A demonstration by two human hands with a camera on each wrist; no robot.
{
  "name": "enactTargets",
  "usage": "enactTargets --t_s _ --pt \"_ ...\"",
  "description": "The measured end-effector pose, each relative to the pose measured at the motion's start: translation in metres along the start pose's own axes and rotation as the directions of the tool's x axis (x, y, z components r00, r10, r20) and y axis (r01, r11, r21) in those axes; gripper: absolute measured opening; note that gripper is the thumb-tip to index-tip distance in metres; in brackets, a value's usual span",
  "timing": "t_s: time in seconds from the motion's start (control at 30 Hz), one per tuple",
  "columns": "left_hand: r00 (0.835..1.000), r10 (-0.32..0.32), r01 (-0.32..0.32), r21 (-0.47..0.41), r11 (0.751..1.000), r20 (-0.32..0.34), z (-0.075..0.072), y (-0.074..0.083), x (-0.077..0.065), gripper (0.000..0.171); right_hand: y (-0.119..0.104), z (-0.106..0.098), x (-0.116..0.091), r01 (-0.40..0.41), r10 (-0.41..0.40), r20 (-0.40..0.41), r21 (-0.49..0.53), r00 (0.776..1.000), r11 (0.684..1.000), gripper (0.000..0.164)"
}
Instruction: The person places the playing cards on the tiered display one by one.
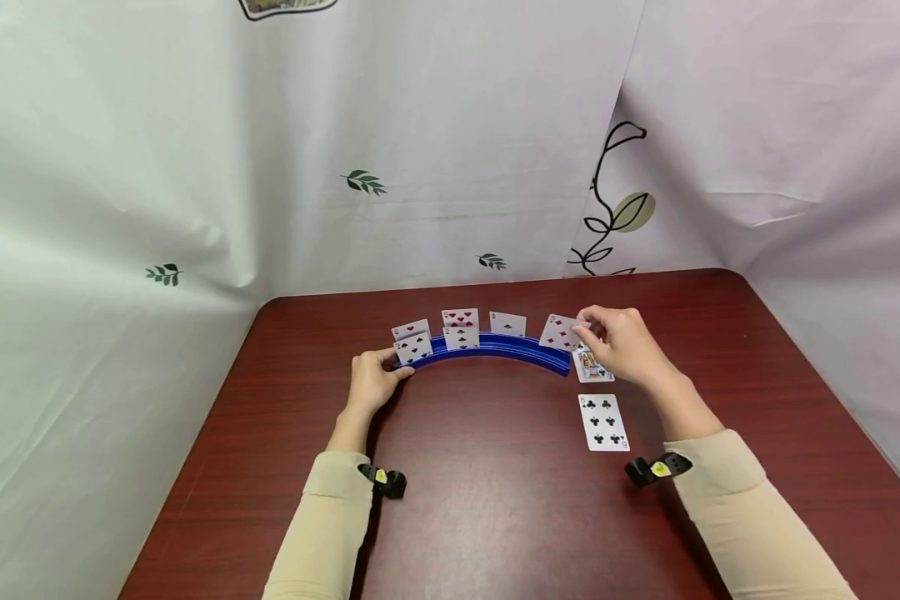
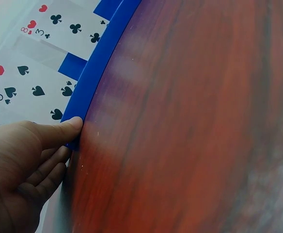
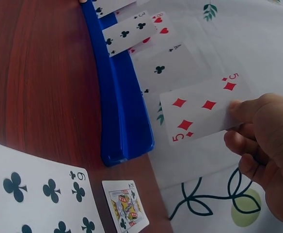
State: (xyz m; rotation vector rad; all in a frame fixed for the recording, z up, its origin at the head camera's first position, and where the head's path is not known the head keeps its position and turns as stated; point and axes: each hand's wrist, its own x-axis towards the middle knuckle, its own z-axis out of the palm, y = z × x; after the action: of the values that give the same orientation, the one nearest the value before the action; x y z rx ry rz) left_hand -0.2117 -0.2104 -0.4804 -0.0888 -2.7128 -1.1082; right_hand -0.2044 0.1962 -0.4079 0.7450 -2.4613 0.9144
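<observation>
A blue curved card holder (image 1: 495, 344) stands on the table, and my left hand (image 1: 371, 382) grips its left end between thumb and fingers. My right hand (image 1: 624, 343) pinches the five of diamonds (image 3: 199, 109) by one edge, above the holder's right end. Upright in the holder are the five of spades (image 2: 37, 90) with a heart card (image 1: 410, 330) behind it, the three of clubs (image 3: 128, 32) with the eight of hearts (image 1: 461, 317) behind, and the ace of clubs (image 1: 507, 324). The heart card's rank is partly hidden.
Face up on the table, right of the holder, lie a king of clubs (image 3: 126, 206) and, nearer me, a six of clubs (image 1: 603, 422). Behind the dark red wooden table (image 1: 480, 500) hangs a white patterned cloth (image 1: 450, 125), which also runs along both sides.
</observation>
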Motion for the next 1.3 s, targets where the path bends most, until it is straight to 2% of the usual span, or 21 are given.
enactTargets --t_s 0.6,0.9,1.3 --pt "1.0 -0.004 0.004 0.002 1.0 0.005 0.001 -0.002 -0.001 0.033 -0.006 0.016 0.0 0.011 -0.011 -0.022 0.013 1.0 1.0 0.006" --pt "1.0 -0.005 0.005 0.001 1.0 0.006 0.001 -0.002 -0.001 0.033 -0.011 0.027 -0.001 -0.023 0.023 -0.03 0.016 0.999 1.0 0.006" --pt "1.0 0.003 -0.003 0.004 1.0 0.002 0.001 -0.003 0.0 0.032 -0.015 0.036 0.003 -0.004 0.004 -0.065 0.001 0.998 1.0 0.005"
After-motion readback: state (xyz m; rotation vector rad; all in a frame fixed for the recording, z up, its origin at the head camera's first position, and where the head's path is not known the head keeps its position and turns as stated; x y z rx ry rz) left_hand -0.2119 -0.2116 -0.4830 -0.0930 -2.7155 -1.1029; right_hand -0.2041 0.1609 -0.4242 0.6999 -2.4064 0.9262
